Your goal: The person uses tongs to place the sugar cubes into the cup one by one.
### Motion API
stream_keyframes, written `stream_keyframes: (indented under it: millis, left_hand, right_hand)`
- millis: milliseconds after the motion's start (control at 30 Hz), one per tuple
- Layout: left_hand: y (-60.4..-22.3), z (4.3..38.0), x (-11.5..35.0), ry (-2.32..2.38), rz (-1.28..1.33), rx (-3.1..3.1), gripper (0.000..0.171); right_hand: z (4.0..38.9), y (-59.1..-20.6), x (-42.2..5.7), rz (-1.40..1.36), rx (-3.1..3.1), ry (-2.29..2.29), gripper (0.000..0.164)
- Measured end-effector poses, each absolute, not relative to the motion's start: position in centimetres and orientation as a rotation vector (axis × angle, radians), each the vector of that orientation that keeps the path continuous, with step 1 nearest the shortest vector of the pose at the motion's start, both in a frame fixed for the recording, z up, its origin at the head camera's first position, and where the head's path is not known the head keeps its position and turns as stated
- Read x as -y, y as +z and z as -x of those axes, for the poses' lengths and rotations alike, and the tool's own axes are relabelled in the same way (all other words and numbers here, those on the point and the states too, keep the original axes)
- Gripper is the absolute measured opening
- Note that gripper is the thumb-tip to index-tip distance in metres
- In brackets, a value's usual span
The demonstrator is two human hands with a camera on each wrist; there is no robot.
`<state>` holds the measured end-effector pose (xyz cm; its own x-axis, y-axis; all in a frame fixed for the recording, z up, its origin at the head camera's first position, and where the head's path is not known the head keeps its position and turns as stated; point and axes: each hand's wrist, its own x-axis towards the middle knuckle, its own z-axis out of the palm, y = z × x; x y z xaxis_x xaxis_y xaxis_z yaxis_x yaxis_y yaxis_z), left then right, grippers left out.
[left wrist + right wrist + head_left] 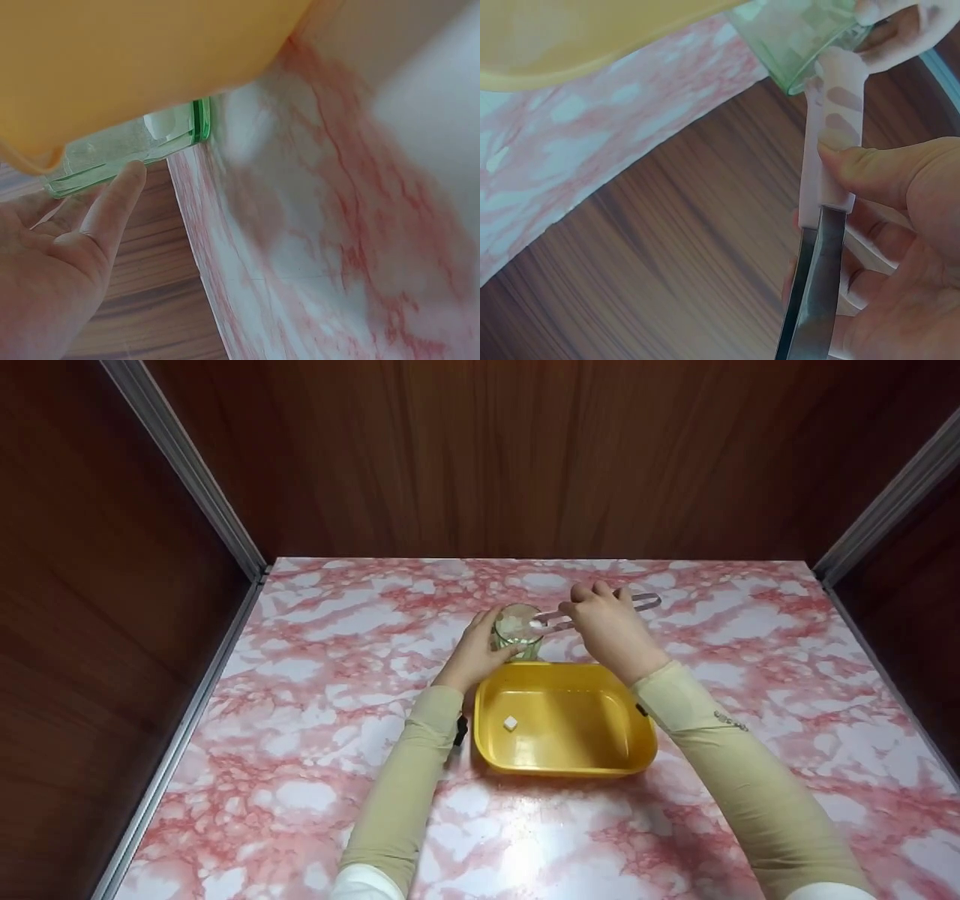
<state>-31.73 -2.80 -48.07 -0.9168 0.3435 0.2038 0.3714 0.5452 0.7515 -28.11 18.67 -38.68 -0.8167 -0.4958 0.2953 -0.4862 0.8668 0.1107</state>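
Observation:
In the head view, a clear greenish glass stands behind a yellow tub, with pale white pieces inside it. My left hand holds the glass from the left, thumb toward the front; the left wrist view shows the thumb against the green glass. My right hand grips metal tongs with pink tips, and the two arms are nearly together. Between the tips at the glass's rim is a small white cube. Another white cube lies in the tub, toward its left.
The tub sits just in front of the glass, between the forearms. Beneath everything is a red-and-white marbled table. Dark wooden panels enclose the back and sides, with metal strips at the corners.

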Motion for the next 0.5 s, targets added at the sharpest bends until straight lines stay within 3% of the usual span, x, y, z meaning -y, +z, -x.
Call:
stream_keyframes:
  millis: [500]
  left_hand:
    - [-48.19,31.70,2.82,-1.337,0.659,2.707,0.076]
  right_hand:
    - [27.94,-38.73,-18.58,-0.720,2.733,-0.050,0.021]
